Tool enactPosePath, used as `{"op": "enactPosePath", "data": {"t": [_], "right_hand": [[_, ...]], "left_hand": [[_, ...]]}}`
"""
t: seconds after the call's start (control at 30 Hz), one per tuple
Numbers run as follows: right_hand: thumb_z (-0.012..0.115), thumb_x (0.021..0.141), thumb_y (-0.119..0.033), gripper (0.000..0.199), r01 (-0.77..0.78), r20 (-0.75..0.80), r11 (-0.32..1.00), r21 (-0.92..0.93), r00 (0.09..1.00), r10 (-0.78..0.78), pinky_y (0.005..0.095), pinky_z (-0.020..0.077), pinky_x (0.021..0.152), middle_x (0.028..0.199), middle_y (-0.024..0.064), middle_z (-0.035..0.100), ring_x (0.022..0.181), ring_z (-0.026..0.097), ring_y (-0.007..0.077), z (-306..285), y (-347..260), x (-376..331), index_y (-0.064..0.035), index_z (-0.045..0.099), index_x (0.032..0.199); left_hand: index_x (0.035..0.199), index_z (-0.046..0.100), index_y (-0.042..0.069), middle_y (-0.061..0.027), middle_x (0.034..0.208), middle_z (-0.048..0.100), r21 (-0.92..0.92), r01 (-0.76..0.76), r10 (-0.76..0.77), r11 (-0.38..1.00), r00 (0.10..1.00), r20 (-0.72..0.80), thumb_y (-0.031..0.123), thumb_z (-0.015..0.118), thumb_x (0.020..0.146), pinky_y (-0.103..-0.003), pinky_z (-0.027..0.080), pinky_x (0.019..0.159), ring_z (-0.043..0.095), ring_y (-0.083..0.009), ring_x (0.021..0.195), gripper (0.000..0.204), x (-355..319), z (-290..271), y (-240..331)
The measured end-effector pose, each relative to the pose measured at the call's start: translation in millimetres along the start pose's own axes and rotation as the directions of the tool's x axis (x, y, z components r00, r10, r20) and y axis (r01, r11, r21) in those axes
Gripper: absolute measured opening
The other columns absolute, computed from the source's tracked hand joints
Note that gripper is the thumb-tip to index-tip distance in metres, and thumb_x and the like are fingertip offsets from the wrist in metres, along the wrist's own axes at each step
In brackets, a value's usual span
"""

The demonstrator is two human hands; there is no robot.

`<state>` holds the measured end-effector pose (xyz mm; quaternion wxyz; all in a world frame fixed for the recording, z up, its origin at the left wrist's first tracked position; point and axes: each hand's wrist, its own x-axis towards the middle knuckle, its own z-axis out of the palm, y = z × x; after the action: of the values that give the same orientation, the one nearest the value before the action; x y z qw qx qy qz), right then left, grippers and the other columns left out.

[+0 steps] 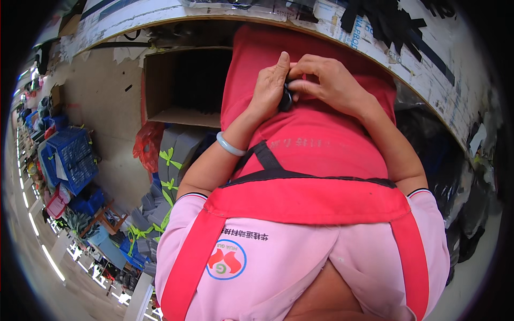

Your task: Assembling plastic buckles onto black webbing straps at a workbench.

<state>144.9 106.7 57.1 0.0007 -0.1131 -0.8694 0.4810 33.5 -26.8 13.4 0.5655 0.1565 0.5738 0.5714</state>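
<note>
Both hands meet over the lap of a red apron [316,155]. My left hand [267,88] is closed on a small dark, partly glossy black piece [286,100], its thumb pointing up. Close against it, my right hand [329,83] bends its fingers inward, thumb and fingertips at the upper part of the same piece. Most of the piece is hidden by the fingers, and I cannot tell its kind. A pale bracelet [230,144] circles my left wrist.
A worktable edge [321,33] curves ahead, with black fabric strips [383,21] on top. At left stand a cardboard box [160,115] of dark material, a red plastic bag [149,147], grey bundles with green ties [174,155] and blue crates [69,158]. Black plastic bags [455,182] lie right.
</note>
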Motion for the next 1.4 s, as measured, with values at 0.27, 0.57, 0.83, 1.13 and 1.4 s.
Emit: {"op": "enactPosePath", "data": {"t": [0.27, 0.57, 0.83, 1.13, 1.4], "right_hand": [[0.065, 0.085, -0.011, 0.022, 0.007, -0.137, 0.987, 0.164, 0.99, 0.016, 0.0307, 0.0516, 0.067, 0.09, 0.0112, 0.065, 0.072, 0.063, 0.0194, 11, 12, -9, 0.0003, 0.063, 0.103], [0.058, 0.095, -0.014, 0.018, -0.136, -0.119, 0.483, 0.865, 0.88, 0.459, 0.0215, 0.0536, 0.058, 0.081, 0.009, 0.067, 0.069, 0.067, 0.014, 8, 36, -13, 0.0025, 0.059, 0.102], [0.066, 0.086, -0.008, 0.01, 0.035, -0.407, 0.999, -0.012, 0.913, -0.037, 0.0296, 0.0505, 0.075, 0.086, 0.0075, 0.065, 0.082, 0.064, 0.0197, -34, 31, -12, -0.0024, 0.065, 0.094], [0.067, 0.083, -0.028, 0.031, -0.108, -0.458, 0.787, -0.607, 0.857, -0.236, 0.0377, 0.0432, 0.088, 0.111, 0.0068, 0.06, 0.104, 0.054, 0.0269, -68, 74, -2, -0.009, 0.066, 0.108], [0.072, 0.08, -0.023, 0.024, -0.03, -0.544, 0.875, -0.482, 0.794, -0.272, 0.0359, 0.0448, 0.085, 0.101, 0.008, 0.063, 0.095, 0.058, 0.0269, -43, 74, -9, -0.008, 0.07, 0.098]], "left_hand": [[0.103, 0.063, -0.003, -0.0075, 0.073, 0.063, -0.115, 0.065, -0.071, 0.991, 0.996, -0.046, 0.058, 0.034, 0.097, -0.022, 0.046, 0.046, 0.058, -0.0127, 0.051, 0.068, 5, 0, -1], [0.116, 0.059, 0.001, -0.0096, 0.099, 0.066, -0.485, 0.064, -0.019, 0.872, 0.995, 0.098, 0.025, 0.059, 0.094, -0.025, 0.055, 0.065, 0.065, -0.017, 0.082, 0.033, 8, 10, -3], [0.097, 0.062, -0.001, -0.0124, 0.092, 0.067, -0.437, -0.027, 0.009, 0.899, 0.999, -0.045, 0.008, 0.064, 0.089, -0.026, 0.053, 0.057, 0.065, -0.0161, 0.069, 0.012, 19, -2, 7], [0.102, 0.06, -0.001, -0.011, 0.092, 0.066, -0.352, -0.054, 0.044, 0.935, 0.998, -0.035, 0.007, 0.063, 0.09, -0.028, 0.057, 0.066, 0.068, -0.0187, 0.076, 0.015, 22, 3, -5], [0.102, 0.062, -0.001, -0.0084, 0.082, 0.065, -0.286, 0.043, -0.031, 0.957, 0.998, 0.046, 0.014, 0.063, 0.092, -0.024, 0.052, 0.057, 0.063, -0.0148, 0.064, 0.018, 26, -3, -1]]}}
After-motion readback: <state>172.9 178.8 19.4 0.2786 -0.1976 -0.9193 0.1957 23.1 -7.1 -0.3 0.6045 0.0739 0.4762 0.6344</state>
